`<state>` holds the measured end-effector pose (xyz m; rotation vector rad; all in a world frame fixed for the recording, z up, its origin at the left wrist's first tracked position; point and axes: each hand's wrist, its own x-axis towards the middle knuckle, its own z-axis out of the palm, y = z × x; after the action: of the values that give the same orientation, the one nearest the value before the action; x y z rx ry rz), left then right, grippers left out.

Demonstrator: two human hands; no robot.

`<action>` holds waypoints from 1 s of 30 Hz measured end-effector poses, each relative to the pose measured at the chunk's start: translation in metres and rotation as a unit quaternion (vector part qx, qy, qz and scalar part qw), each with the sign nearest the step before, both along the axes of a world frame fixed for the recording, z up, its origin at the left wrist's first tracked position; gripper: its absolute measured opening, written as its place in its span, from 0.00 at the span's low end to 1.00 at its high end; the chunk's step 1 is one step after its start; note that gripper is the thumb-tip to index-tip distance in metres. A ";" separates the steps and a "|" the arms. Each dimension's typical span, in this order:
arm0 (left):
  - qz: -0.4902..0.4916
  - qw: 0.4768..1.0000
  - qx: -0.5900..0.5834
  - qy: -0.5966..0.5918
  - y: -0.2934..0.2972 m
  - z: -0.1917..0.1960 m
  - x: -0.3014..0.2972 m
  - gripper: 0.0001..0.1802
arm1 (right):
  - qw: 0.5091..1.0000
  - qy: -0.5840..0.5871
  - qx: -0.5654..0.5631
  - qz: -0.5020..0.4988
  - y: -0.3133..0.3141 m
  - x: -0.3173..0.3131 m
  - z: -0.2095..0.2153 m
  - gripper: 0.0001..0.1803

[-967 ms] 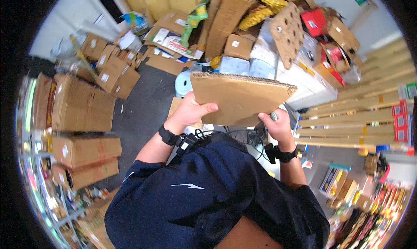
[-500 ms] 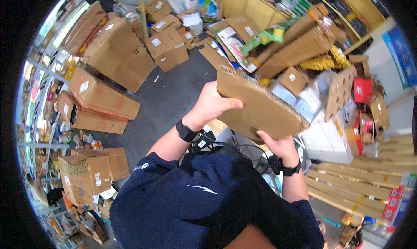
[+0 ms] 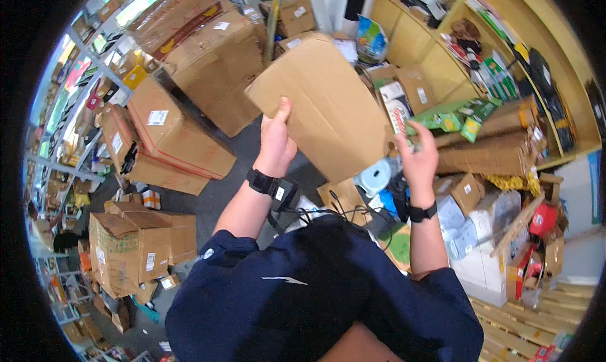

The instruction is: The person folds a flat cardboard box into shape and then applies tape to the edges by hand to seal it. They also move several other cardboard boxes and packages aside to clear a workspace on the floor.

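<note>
A flat piece of brown cardboard (image 3: 328, 103) with rounded far corners is held up in front of me, its broad face toward me. My left hand (image 3: 278, 138) grips its left edge, thumb lying on the near face and fingers hidden behind. By the cardboard's right edge is my right hand (image 3: 420, 156), fingers bent and apart, with nothing seen in it. Under the cardboard, a light blue roll (image 3: 375, 177) and black cables (image 3: 353, 210) lie close to my body.
Large cardboard boxes (image 3: 214, 65) stand along the left, beside metal shelving (image 3: 69, 153). A smaller open box (image 3: 129, 242) sits at the lower left. Wooden shelving (image 3: 435, 59) runs along the far right, with long cartons (image 3: 486, 150) and green packaging (image 3: 454, 119) before it. Wooden slats (image 3: 536, 318) are at the lower right.
The cardboard has turned from edge-up to face toward me and moved farther out. My right hand has come off its near edge and risen. The view has shifted rightward.
</note>
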<state>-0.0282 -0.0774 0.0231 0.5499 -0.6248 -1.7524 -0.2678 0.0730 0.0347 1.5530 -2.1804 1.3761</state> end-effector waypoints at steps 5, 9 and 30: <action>0.016 0.990 0.097 0.097 -0.063 -0.029 0.027 0.24 | 0.862 -0.450 0.126 0.198 -0.048 0.025 -0.043 0.38; -0.017 0.983 0.151 0.107 -0.083 -0.049 0.018 0.23 | 0.811 -0.511 0.023 0.284 -0.106 0.045 -0.058 0.35; -0.051 0.983 0.084 -0.152 -0.345 -0.088 -0.025 0.31 | 0.736 -0.356 0.253 0.517 -0.429 -0.134 -0.009 0.24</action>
<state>-0.0528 -0.4220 -0.0651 0.9291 -0.7297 -1.8452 -0.4022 -0.3560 0.0259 3.2410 -2.1608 1.9765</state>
